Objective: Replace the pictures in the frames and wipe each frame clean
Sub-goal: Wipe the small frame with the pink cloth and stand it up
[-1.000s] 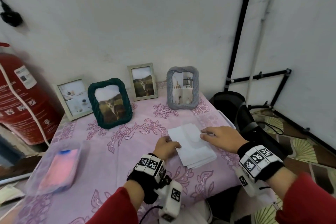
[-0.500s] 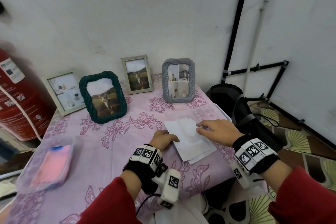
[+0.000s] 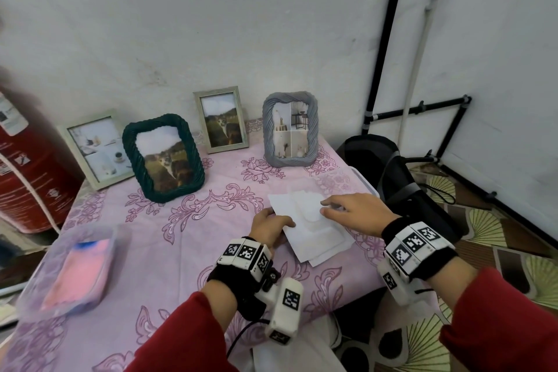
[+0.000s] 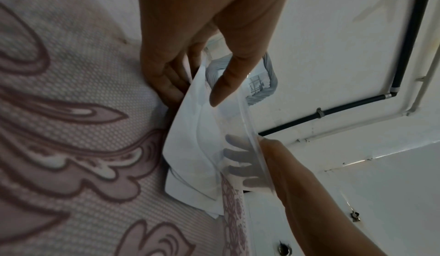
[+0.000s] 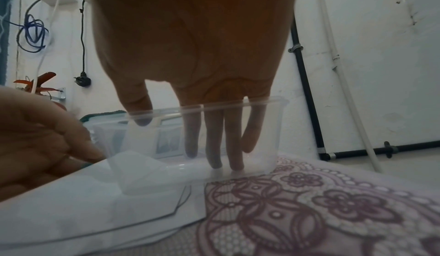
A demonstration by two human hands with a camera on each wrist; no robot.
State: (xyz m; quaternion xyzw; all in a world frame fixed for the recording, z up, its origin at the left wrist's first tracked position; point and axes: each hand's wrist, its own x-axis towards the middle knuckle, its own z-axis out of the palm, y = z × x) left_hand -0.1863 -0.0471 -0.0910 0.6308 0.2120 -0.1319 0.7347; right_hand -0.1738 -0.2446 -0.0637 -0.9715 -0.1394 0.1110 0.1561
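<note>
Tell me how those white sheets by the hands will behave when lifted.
The white sheets look thin and light. One already bends upward where the left hand pinches it, so probably floppy. They lie loosely stacked and may slide apart.

No word, brand or number can be read anywhere. The red fire-extinguisher cylinder (image 3: 27, 166) at the table's left bears a white paper label (image 3: 10, 118) and small white pictogram stickers (image 3: 22, 159), but their print is too blurred to make out; it may be instructions. The black-and-white square marker codes (image 3: 415, 243) on the wrist bands carry patterns, not letters.
</note>
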